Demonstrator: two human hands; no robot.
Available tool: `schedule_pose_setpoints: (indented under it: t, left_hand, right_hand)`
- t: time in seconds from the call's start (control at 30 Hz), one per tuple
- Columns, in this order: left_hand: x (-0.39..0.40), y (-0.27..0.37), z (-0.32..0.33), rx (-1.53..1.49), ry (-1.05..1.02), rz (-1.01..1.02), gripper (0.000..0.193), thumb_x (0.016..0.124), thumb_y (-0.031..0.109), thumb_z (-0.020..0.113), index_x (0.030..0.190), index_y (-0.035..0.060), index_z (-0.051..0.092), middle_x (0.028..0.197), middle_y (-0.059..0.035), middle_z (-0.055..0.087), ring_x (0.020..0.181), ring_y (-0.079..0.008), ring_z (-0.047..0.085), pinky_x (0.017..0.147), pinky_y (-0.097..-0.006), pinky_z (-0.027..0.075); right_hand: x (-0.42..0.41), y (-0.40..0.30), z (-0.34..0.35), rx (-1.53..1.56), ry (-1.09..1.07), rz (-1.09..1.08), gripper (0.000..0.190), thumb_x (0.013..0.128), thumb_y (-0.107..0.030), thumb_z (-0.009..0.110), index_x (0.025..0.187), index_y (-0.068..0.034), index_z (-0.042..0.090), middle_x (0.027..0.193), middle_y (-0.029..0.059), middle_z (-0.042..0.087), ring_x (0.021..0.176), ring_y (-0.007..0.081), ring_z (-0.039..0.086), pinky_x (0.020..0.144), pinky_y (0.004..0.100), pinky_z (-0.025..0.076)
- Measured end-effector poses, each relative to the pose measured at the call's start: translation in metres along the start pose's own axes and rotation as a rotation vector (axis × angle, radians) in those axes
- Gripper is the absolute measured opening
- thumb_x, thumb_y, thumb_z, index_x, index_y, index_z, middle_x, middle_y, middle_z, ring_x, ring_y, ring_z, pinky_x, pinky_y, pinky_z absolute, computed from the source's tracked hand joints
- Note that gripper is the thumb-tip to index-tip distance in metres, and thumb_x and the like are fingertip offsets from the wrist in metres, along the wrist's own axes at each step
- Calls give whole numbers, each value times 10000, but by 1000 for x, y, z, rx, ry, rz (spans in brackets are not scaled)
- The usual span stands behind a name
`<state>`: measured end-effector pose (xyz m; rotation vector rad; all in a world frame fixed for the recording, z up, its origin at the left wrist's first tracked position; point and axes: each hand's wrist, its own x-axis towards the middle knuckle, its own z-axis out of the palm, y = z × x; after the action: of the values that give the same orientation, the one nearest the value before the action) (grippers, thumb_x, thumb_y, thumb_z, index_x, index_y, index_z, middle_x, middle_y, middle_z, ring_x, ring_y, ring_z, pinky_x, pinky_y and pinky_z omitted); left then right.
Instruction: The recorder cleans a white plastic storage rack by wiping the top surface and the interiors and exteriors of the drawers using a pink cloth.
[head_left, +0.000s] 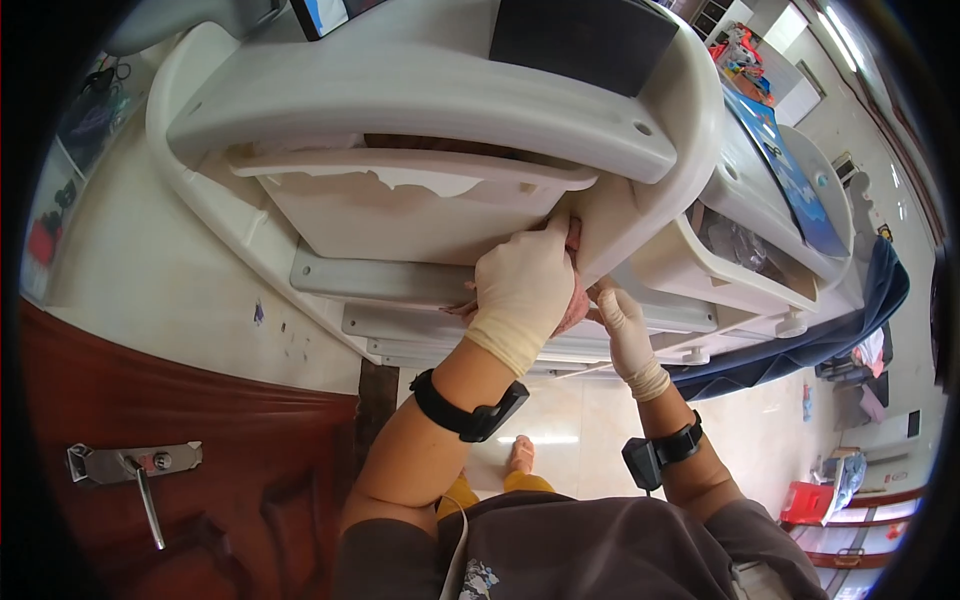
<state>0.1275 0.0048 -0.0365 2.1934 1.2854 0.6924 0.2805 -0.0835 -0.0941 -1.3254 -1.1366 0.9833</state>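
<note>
My left hand, in a pale latex glove, presses a pinkish-red cloth against the inner side of a white plastic desk frame, just right of the desk's drawer bin. Its fingertips are partly hidden in the gap there. My right hand, gloved too, is at the frame's lower edge, close to the cloth's right side; its fingertips are partly hidden, so its grip cannot be made out. Grey metal crossbars run below the bin.
A second white desk with an open bin adjoins on the right, a dark blue cloth beneath it. At lower left is a red-brown wooden door with a metal handle. A red plastic container stands farther right.
</note>
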Motion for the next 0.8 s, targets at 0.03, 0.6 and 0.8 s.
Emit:
schedule_pose_setpoints:
  t: [0.03, 0.6, 0.8]
  left_hand:
    - [3, -2, -3, 1, 3, -5, 346, 852, 212, 470, 1177, 213, 589, 817, -162, 647, 720, -361, 633, 667, -486, 509]
    - [-35, -31, 3, -368, 167, 154, 424, 835, 185, 519, 1256, 213, 565, 901, -175, 623, 802, -335, 622, 718, -411, 500]
    - [-61, -42, 30, -314, 9, 249, 449, 800, 117, 557, 1242, 191, 578, 1003, -140, 619, 789, -305, 635, 677, -363, 517]
  right_hand:
    - [2, -1, 0, -1, -31, -9, 636, 931, -486, 509, 1166, 105, 533, 1159, 119, 546, 1054, 205, 533, 902, 365, 468]
    - [5, 8, -9, 58, -47, 28, 714, 962, -533, 376, 1368, 54, 373, 1361, 152, 454, 1254, 263, 443, 968, 384, 426]
    - [3, 13, -9, -39, -21, -2, 688, 967, -528, 369, 1354, 41, 403, 1339, 138, 476, 1227, 246, 465, 979, 375, 408]
